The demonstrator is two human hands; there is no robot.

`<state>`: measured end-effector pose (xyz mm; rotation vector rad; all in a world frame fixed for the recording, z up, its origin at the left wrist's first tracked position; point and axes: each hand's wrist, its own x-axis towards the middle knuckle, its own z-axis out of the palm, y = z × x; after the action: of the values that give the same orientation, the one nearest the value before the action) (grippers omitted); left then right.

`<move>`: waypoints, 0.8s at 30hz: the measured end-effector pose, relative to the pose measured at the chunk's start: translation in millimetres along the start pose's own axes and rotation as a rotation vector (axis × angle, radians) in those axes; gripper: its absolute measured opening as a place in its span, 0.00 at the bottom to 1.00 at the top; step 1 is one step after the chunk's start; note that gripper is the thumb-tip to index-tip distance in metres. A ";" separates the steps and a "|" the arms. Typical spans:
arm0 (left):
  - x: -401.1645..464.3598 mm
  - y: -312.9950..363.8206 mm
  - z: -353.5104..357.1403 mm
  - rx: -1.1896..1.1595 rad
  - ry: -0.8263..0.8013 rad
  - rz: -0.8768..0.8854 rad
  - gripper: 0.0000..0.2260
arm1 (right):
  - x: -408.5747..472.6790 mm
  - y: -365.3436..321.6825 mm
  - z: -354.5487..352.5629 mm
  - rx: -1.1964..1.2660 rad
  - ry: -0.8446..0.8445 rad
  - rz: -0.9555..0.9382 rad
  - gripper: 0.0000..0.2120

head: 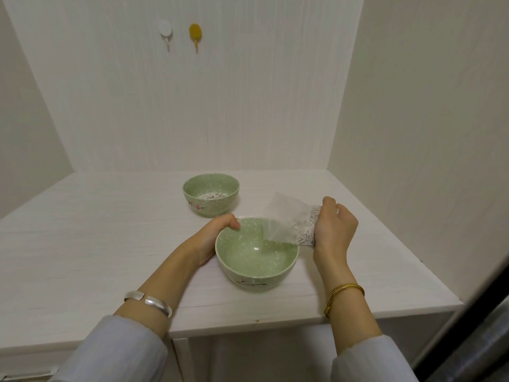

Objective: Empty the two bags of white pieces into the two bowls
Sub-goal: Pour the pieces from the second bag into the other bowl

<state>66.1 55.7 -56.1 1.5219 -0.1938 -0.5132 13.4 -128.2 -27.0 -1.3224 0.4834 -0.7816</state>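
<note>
**Bag held tilted over the near bowl, left hand steadying the rim**

Your right hand (334,227) is curled tight round the bunched bottom of a clear plastic bag (286,220), gripping it where the white pieces (307,228) are packed against your palm. The bag lies tilted, its open flat end reaching toward 10 o'clock from your fist and hanging over the right rim of the near green bowl (256,260). The pieces sit at the gripped end; the inside of that bowl shows only its speckled glaze.

Your left hand (217,230) holds the same bowl at its 10 o'clock edge, thumb hooked over the rim and fingers wrapped round the outer wall. A silver bangle (148,299) circles your left wrist, a gold coiled bracelet (344,292) your right.

At 11 o'clock from the near bowl, well apart from it, stands the far green bowl (210,198), with a layer of white pieces in its bottom. Both bowls rest on the white wood-grain tabletop (96,244).

On the back wall, at 12 o'clock, are a white hook (166,33) and a yellow hook (195,34), side by side.
</note>
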 end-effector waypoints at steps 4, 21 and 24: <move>0.7 -0.9 -0.6 -0.007 -0.009 0.005 0.10 | -1.1 -5.6 -0.4 -0.049 0.017 -0.044 0.21; 3.8 -3.9 -3.0 -0.012 -0.002 0.026 0.12 | -1.0 -10.8 0.9 -0.137 0.022 -0.223 0.17; 3.8 -4.3 -3.6 -0.011 -0.008 0.030 0.12 | -0.5 -11.2 0.7 -0.148 0.028 -0.234 0.16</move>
<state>70.2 57.4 -61.2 1.5047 -0.2196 -0.4953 11.0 -128.0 -16.0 -1.5256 0.4186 -0.9734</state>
